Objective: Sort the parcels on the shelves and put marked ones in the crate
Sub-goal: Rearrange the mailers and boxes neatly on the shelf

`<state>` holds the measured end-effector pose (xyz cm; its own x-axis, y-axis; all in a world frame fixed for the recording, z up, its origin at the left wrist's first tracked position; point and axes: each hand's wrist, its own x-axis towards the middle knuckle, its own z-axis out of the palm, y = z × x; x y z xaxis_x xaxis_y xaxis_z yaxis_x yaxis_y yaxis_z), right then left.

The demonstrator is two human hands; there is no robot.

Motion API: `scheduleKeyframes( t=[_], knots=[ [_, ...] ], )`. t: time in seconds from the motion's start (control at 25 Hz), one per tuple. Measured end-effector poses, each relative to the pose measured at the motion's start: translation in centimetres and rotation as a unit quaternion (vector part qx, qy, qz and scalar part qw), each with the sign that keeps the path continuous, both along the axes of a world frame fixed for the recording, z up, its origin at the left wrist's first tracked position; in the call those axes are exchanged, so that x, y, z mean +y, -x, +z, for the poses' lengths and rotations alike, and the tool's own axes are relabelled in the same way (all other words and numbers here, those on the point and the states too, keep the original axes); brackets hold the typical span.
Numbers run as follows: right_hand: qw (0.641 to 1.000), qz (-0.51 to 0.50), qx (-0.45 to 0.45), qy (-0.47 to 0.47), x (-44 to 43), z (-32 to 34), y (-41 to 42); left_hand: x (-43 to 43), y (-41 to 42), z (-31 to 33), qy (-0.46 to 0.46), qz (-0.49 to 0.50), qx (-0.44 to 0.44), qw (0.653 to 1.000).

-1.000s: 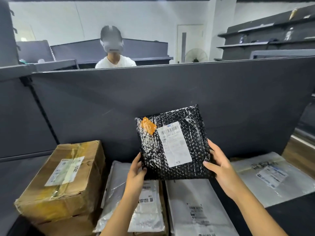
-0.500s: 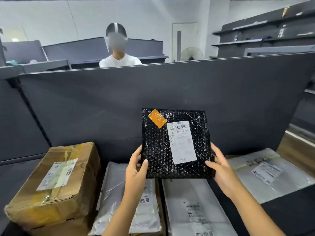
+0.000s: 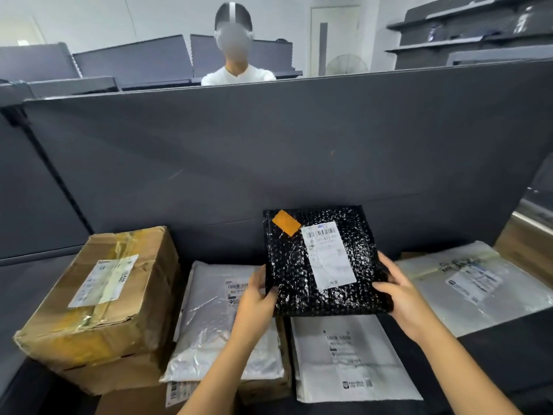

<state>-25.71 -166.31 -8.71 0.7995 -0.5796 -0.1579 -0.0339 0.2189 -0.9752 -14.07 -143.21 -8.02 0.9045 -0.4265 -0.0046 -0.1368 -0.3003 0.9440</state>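
A black bubble-wrap parcel (image 3: 293,274) with a white shipping label and an orange sticker (image 3: 286,222) near its top left corner is held up in front of me. My left hand (image 3: 256,298) grips its lower left edge, thumb on the front. My right hand (image 3: 399,292) grips its lower right edge. Below it on the shelf lie a silver-grey mailer (image 3: 209,319), a white mailer (image 3: 347,357) and, to the right, a clear-grey poly mailer (image 3: 466,283). No crate is in view.
A worn cardboard box (image 3: 98,295) stands at the left on another box. A dark grey back panel (image 3: 269,151) rises behind the shelf. A person in a white shirt (image 3: 236,76) stands beyond it. Dark wall shelves (image 3: 466,28) are at the far right.
The black parcel has come down and to the right, and now tilts back with its face more toward me. Both hands kept their grip on its lower edges.
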Motion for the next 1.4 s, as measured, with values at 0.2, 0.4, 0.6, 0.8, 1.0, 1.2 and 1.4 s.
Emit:
scheduleKeyframes(
  t=[0.2,0.4,0.6,0.8,1.0,1.2,1.4],
  knots=[
    [0.997,0.013,0.059,0.038,-0.4,-1.8,0.4,-0.8,0.1,-3.0,-0.081,-0.013,0.044,0.996],
    [0.993,0.03,0.111,0.037,-1.4,-3.8,0.2,-1.7,0.1,-4.2,-0.154,-0.034,0.038,0.987],
    [0.983,0.035,0.176,0.043,-2.6,-6.1,-0.2,-3.0,0.2,-5.9,-0.338,-0.05,-0.025,0.94],
    [0.97,0.035,0.24,0.036,-3.7,-9.5,-0.3,-4.8,0.8,-8.1,-0.466,-0.08,-0.092,0.877],
    [0.968,0.031,0.241,-0.054,-4.1,-12.6,-0.8,-6.7,1.1,-9.3,-0.559,-0.069,-0.107,0.82],
    [0.963,0.046,0.261,-0.05,-4.3,-14.2,-1.3,-7.4,2.0,-9.9,-0.563,-0.111,-0.127,0.809],
    [0.961,0.084,0.265,0.002,-4.4,-13.3,-1.8,-6.8,2.6,-10.9,-0.575,-0.151,-0.143,0.791]
  ],
)
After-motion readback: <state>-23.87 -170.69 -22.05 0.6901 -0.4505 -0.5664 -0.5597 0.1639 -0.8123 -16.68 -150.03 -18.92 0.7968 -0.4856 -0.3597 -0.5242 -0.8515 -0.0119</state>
